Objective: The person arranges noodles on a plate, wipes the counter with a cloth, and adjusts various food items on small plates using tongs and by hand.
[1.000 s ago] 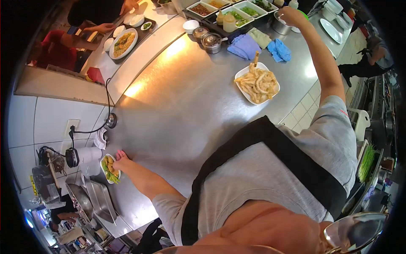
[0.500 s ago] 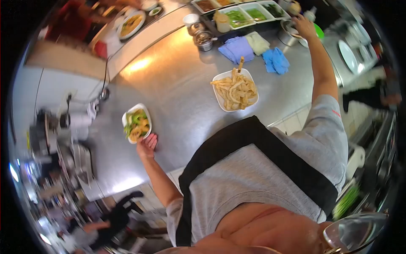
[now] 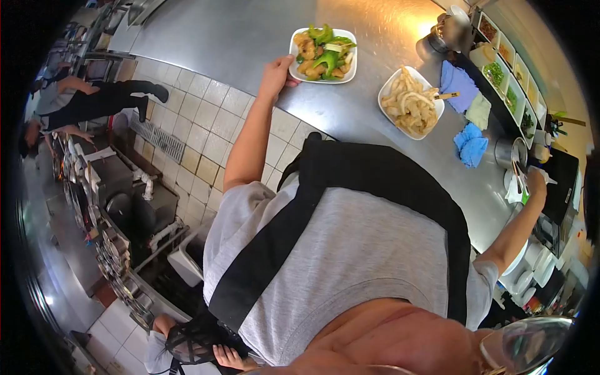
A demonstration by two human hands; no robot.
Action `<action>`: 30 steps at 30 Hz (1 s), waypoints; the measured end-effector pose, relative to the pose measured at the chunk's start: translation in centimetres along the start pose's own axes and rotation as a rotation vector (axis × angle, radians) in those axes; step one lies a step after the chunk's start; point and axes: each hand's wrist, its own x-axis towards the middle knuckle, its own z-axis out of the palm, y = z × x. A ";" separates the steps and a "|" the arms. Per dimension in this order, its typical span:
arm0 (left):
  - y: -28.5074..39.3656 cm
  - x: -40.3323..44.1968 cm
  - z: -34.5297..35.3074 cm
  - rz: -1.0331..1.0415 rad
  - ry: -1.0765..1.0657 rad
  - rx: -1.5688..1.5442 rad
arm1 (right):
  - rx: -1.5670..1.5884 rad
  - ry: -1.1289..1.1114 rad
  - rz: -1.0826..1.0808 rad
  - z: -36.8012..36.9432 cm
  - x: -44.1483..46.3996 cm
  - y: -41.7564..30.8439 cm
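Note:
My left hand (image 3: 277, 76) is closed on the lower left corner of a white square dish (image 3: 355, 70), which carries green pepper pieces and browned chunks (image 3: 324, 55). Whether the dish rests on the counter or is slightly raised, I cannot tell. A second white dish (image 3: 431, 129), heaped with pale fried strips (image 3: 409, 100), sits on the counter to its right. Far to the right, my right hand (image 3: 535, 181) is beside a metal pot (image 3: 504, 152) with utensils in it. Its fingers are closed around something whitish, too small and blurred to name.
Folded purple (image 3: 461, 86), pale green (image 3: 478, 112) and blue (image 3: 470, 145) cloths lie beside the fries. Trays of chopped ingredients (image 3: 509, 94) line the steel counter's (image 3: 244, 37) far edge. Stacked white plates (image 3: 534, 262) are at right. Another person (image 3: 94, 100) stands at left, one more below.
The view has swung round, shifting the counter upward. My left hand's grip on the green pepper dish now shows at its corner. My right hand is lower beside the metal pot.

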 end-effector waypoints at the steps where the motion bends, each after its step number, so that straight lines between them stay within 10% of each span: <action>1: -0.1 -0.2 0.2 0.018 0.006 -0.049 | 0.128 0.053 0.032 -0.9 -2.0 0.3; 4: -0.3 -0.7 0.2 0.059 -0.008 -0.137 | 0.543 0.408 0.113 -12.4 -11.8 -6.4; 6: -0.9 -0.7 -0.1 0.090 -0.047 -0.167 | 0.774 0.787 -0.200 -14.0 -11.4 -9.8; 9: -1.2 -0.3 -0.3 0.093 -0.076 -0.176 | 0.973 0.609 -0.362 -24.6 -16.2 -22.3; 16: -1.3 0.0 -0.2 0.107 -0.076 -0.179 | 0.412 1.133 -0.815 -32.1 -10.8 -41.4; 30: -2.0 0.3 -0.3 0.122 -0.085 -0.212 | 0.230 1.092 -0.959 -36.0 -8.9 -44.7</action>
